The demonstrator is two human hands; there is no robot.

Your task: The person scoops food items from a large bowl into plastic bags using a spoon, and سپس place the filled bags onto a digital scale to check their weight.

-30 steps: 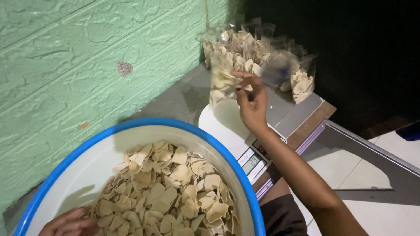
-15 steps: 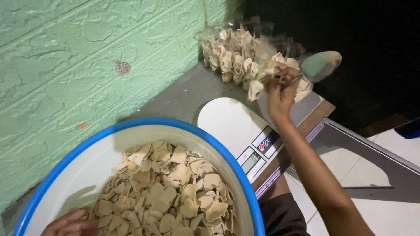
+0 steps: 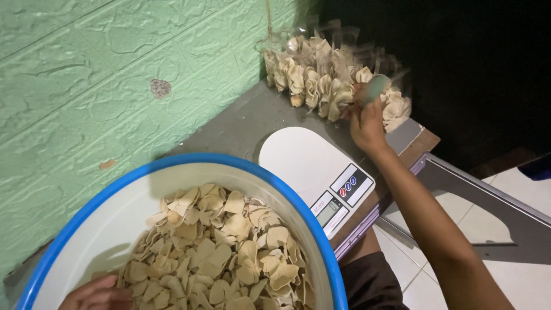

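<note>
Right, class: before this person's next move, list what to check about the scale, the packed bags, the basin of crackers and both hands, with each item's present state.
1. Scale platform bare: ok.
2. Scale display reading: cannot tell, too small.
3. Packed bags standing together at the wall end: ok.
4. Right hand at the bags, spoon blurred; grip: cannot tell.
5. Left hand on the crackers in the blue-rimmed basin: ok.
</note>
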